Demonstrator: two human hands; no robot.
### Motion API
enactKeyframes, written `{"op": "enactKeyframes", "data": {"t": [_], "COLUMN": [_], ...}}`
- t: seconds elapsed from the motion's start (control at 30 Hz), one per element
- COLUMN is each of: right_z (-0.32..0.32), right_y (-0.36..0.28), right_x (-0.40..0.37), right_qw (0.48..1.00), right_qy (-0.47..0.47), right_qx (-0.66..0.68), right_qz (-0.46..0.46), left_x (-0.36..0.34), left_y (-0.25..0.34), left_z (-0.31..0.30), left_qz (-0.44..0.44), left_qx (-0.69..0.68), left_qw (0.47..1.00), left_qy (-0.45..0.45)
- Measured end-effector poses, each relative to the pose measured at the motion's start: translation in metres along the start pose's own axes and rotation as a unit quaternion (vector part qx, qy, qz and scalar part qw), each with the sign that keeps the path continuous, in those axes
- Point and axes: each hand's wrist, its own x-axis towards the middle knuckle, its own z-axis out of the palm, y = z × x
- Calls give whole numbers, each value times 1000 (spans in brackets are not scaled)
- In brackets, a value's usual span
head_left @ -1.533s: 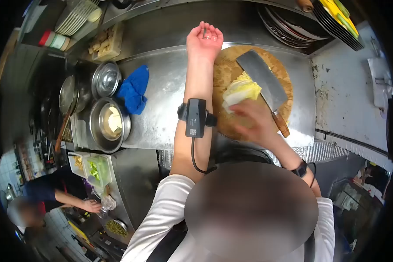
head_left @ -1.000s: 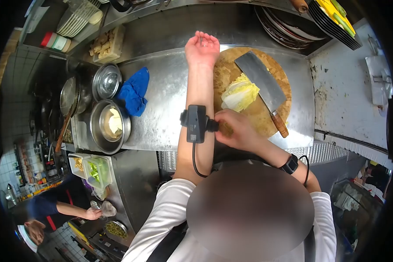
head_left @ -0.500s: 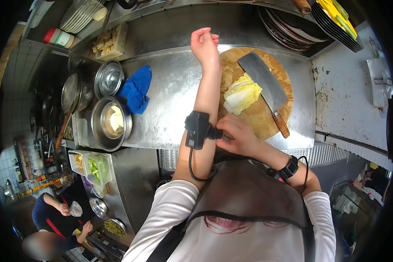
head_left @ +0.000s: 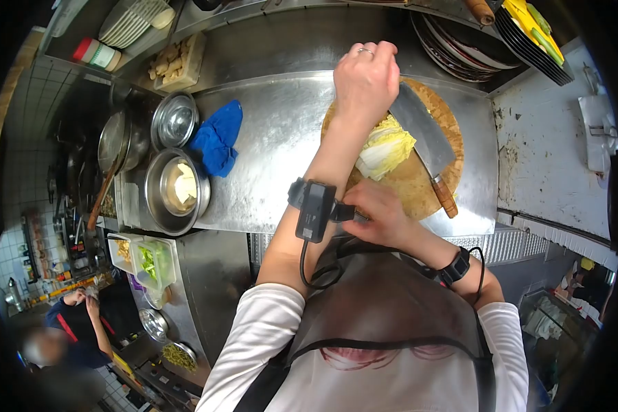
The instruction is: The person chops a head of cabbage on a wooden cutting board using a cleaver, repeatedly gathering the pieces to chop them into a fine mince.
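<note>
Pinching the edge of a black device (head_left: 316,209) strapped round the left forearm, the right hand (head_left: 380,214) sits at the centre of the frame, thumb and fingers closed narrowly on the casing where the strap meets it; a thin cable (head_left: 307,271) loops down from the device toward the lower centre. Left hand (head_left: 365,75): upper centre, back toward the camera, fingers curled under, a ring showing; whether anything lies inside the curl cannot be told; it hovers over the far edge of a round wooden chopping board (head_left: 408,185). On the board: a cut wedge of cabbage (head_left: 386,147), pale and leafy, touching the flat blade of a cleaver (head_left: 422,127) whose wooden handle (head_left: 445,198) points to the lower right. Device, by judgement: small, light, rigid; best taken by the sides of the casing or the strap, not by the cable. Cabbage: likely light, crisp, leaves apt to part. Cleaver: likely heavy, edge sharp; handle only. Steel bench (head_left: 275,151) also carries a blue cloth (head_left: 216,141) and two steel bowls (head_left: 175,120) at left; another person (head_left: 75,329) stands lower left.
</note>
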Motion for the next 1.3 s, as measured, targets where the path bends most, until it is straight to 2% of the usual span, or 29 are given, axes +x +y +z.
{"op": "enactKeyframes", "data": {"t": [0.07,0.1,0.17,0.2,0.23,0.27,0.33,0.37,0.4,0.43,0.47,0.53,0.57,0.6,0.7,0.77,0.87,0.93,0.97,1.0,1.03,1.07,1.1,1.13,1.17,1.2,1.23,1.27,1.3], "right_z": [1,1,-3,-7,-13,-23,-58,-75,-87,-94,-97,-77,-64,-56,-32,-25,-33,-49,-62,-76,-90,-99,-106,-110,-111,-108,-104,-100,-98], "right_y": [-1,0,4,11,20,28,42,47,49,48,45,37,26,17,1,4,4,11,18,34,52,58,59,63,71,79,87,92,95], "right_x": [-1,1,0,-4,-8,-15,-35,-43,-49,-53,-55,-39,-23,-5,36,53,66,55,44,21,-5,-27,-51,-71,-91,-106,-118,-116,-111], "right_qw": [1000,999,996,989,980,983,979,964,940,941,936,938,968,986,994,992,995,993,989,976,956,954,910,850,849,842,830,842,843], "right_qy": [-7,-45,-80,-130,-179,-153,-71,-8,56,53,82,107,51,-1,-1,-3,7,37,64,72,79,79,53,26,23,-28,-78,-76,-76], "right_qx": [-3,-13,-27,-45,-64,-65,-153,-222,-286,-285,-270,-223,-174,-133,-63,18,20,-25,-65,-151,-237,-245,-353,-451,-452,-426,-397,-383,-382], "right_qz": [3,21,42,54,66,75,111,144,176,177,209,242,176,104,93,122,97,108,119,137,153,151,211,269,273,330,383,372,372], "left_x": [-1,-2,-9,-16,-24,-34,-55,-70,-88,-100,-105,-115,-111,-105,-83,-71,-57,-55,-61,-69,-71,-75,-86,-103,-117,-122,-127,-129,-126], "left_y": [3,4,7,6,2,-3,-20,-30,-42,-49,-51,-55,-49,-44,-35,-28,-29,-34,-32,-28,-23,-18,-15,-15,-14,-12,-8,-4,2], "left_z": [-1,-1,-2,-3,-7,-12,-28,-33,-38,-40,-36,-29,-21,-12,5,3,-1,-11,-17,-26,-40,-53,-60,-65,-68,-65,-59,-53,-48], "left_qz": [33,34,-27,-26,-1,23,159,157,159,160,154,81,100,105,138,144,144,85,-85,-250,-294,-336,-336,-236,-134,-138,-91,-42,-42], "left_qx": [1,-2,-80,-84,-72,-61,0,-3,-10,-16,-9,3,49,31,45,49,48,26,-79,-181,-133,-83,-89,-55,-18,-18,0,17,18], "left_qw": [999,999,995,995,993,988,966,967,957,946,946,943,940,950,945,935,934,954,951,909,893,871,873,904,922,920,913,902,902], "left_qy": [-12,-11,-44,-43,-91,-140,-204,-200,-240,-282,-287,-322,-322,-293,-294,-321,-322,-287,-288,-279,-314,-347,-343,-353,-363,-365,-398,-429,-430]}}
